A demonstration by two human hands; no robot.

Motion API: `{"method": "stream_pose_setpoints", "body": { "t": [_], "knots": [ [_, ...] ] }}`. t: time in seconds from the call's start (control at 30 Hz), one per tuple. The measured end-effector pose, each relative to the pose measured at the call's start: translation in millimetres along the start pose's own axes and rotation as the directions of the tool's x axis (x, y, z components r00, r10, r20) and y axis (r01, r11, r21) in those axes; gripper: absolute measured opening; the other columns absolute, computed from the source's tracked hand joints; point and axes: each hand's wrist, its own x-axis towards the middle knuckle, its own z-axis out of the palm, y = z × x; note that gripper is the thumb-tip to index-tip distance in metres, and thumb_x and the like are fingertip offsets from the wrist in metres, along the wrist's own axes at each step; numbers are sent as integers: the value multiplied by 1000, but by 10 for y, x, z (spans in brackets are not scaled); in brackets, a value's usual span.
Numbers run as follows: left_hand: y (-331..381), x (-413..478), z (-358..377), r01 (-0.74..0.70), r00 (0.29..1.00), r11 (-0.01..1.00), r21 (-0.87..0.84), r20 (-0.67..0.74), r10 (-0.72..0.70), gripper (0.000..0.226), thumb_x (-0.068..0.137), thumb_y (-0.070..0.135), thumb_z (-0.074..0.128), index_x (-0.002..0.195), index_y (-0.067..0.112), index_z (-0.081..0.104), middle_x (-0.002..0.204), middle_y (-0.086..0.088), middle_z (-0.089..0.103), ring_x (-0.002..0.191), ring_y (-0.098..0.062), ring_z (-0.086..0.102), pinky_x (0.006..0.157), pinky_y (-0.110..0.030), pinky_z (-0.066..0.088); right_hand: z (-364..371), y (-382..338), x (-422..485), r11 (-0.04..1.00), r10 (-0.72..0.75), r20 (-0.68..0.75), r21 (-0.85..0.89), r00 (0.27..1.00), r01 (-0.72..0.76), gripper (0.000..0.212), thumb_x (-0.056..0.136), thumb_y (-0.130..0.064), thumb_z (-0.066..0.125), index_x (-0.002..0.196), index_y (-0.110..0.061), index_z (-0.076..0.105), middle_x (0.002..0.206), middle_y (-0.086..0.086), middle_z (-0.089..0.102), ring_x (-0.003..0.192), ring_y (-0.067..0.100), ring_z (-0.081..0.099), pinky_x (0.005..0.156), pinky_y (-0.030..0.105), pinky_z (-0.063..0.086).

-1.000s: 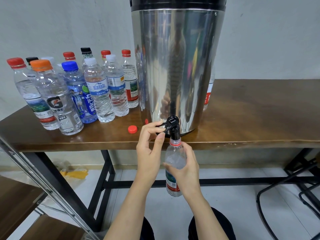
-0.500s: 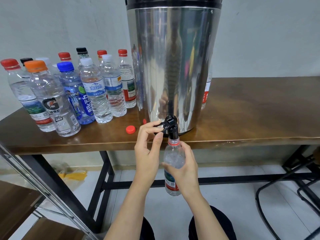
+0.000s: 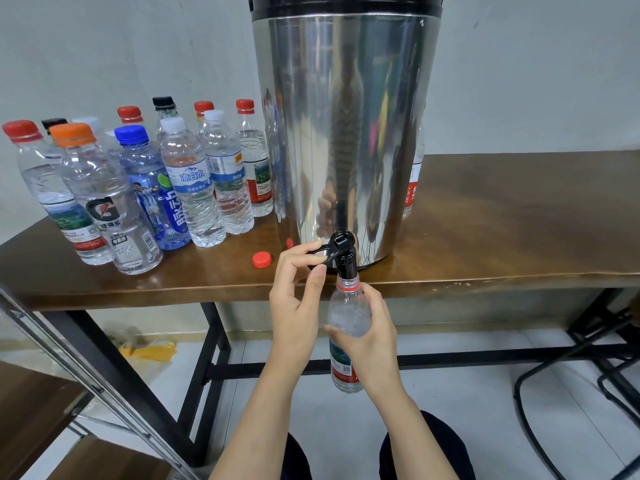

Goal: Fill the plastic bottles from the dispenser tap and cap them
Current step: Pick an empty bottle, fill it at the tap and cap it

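The filling step is judged to be in hand. The tap lever (image 3: 320, 252) is pinched between the thumb and curled fingers of the left hand (image 3: 298, 299), at the foot of the steel dispenser (image 3: 346, 133). The open bottle (image 3: 348, 317) is gripped round its body by the right hand (image 3: 375, 341), just beside the left hand, with its neck held up against the spout (image 3: 346, 268) and below the tabletop (image 3: 485, 220) edge. Froth is seen high inside the bottle, though the exact level cannot be told. Next, the lever would need to be released once the bottle is full, and the loose red cap (image 3: 261, 259), lying just beyond the left hand, fetched and screwed on.
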Motion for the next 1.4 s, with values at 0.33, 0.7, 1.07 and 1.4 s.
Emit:
{"method": "stream_pose_setpoints", "body": {
  "t": [0.33, 0.7, 1.07, 1.4],
  "knots": [
    [0, -1, 2, 3, 1000, 1000, -2, 2, -3, 13, 95, 27, 56, 98, 37, 64, 121, 15, 62, 123, -22, 56, 103, -47, 46, -16, -33, -4, 1000, -2, 8, 4, 1000, 2, 76, 71, -17, 86, 122, -54, 42, 129, -21, 50, 122, -5, 44, 104, 31, 43],
    [48, 30, -55, 2, 998, 997, 83, 59, -7, 9, 97, 19, 58, 98, 26, 63, 118, 15, 62, 120, -13, 56, 102, -33, 45, -13, -17, 1, 1000, 11, 9, -2, 1000, -11, 79, 71, -19, 86, 118, -61, 40, 126, -29, 47, 121, -7, 44, 103, 31, 43],
    [242, 225, -311, -198, 950, 871, 449, 306, 59, 14, 89, 42, 60, 98, 32, 62, 115, 19, 63, 110, -6, 50, 93, -15, 35, -35, -28, -4, 999, 22, 35, 32, 999, -23, 76, 73, -13, 85, 129, -45, 44, 126, -21, 50, 118, -10, 45, 97, 24, 43],
    [371, 432, -357, -511, 825, 610, 606, 545, 150, 35, 82, 25, 78, 115, 20, 65, 113, 7, 65, 107, -18, 54, 91, -40, 45, -45, -44, 4, 999, 35, 36, 10, 999, -35, 77, 73, -14, 85, 121, -53, 39, 123, -24, 48, 113, -15, 43, 88, 14, 37]
  ]
}}
